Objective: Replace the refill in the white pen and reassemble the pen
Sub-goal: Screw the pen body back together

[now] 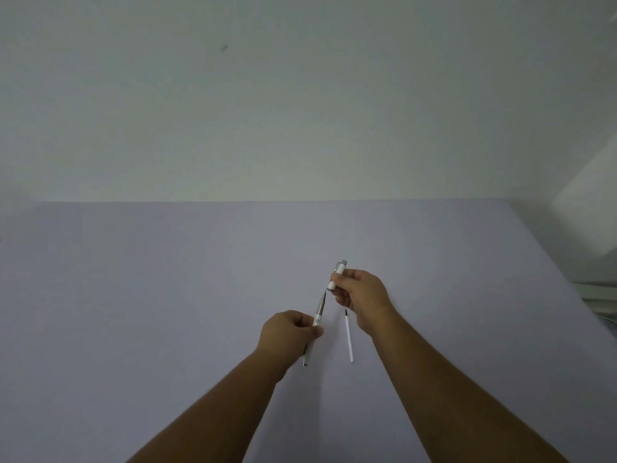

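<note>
Two bare forearms are extended over the pale lilac tabletop (133, 279). The left hand (288, 332) is closed around the lower pen section (315, 324), a white barrel part with a refill projecting from its far end; this section is held slanted, its near end showing below the hand and its dark tip directed away from the person. A spare refill (348, 335), white with a dark tip, lies flat on the tabletop just to the right of the lower pen section, touched by neither hand. Beyond the lower pen section, the right hand (362, 295) is closed on the upper pen barrel (337, 276), pinched between thumb and fingers (349, 274). The open end of the upper pen barrel is positioned just beyond the dark tip, in line with it, with a small gap visible between them. A plain wall (300, 95) stands behind the tabletop.
</note>
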Available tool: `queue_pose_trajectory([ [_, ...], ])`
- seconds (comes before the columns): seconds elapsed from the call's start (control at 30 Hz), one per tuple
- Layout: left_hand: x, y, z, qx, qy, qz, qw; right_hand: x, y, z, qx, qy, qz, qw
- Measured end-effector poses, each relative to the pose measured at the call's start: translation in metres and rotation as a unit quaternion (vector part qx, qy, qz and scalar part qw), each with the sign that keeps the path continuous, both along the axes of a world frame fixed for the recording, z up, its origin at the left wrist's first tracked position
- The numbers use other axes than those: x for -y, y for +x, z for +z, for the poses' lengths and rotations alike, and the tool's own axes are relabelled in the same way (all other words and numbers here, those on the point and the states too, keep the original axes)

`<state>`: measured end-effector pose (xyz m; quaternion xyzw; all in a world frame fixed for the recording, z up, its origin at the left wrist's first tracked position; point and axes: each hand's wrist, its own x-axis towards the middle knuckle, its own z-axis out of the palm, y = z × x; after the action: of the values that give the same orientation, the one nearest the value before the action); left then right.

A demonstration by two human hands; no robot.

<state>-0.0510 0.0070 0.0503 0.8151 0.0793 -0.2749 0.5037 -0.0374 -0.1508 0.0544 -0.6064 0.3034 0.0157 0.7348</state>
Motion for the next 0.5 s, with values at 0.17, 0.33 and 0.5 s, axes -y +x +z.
queue_pose_trajectory([
  [0.17,0.004,-0.003,0.003,0.012,0.002,-0.018,1.0,0.003,-0.007,0.004,-0.004,-0.016,0.046,0.999],
  [0.33,0.007,-0.002,0.008,0.03,0.009,-0.02,0.999,-0.001,-0.019,0.003,-0.018,-0.007,0.115,0.993],
  [0.5,0.011,-0.002,0.01,0.061,0.039,-0.031,0.997,0.0,-0.022,0.002,-0.02,-0.02,0.129,0.991],
])
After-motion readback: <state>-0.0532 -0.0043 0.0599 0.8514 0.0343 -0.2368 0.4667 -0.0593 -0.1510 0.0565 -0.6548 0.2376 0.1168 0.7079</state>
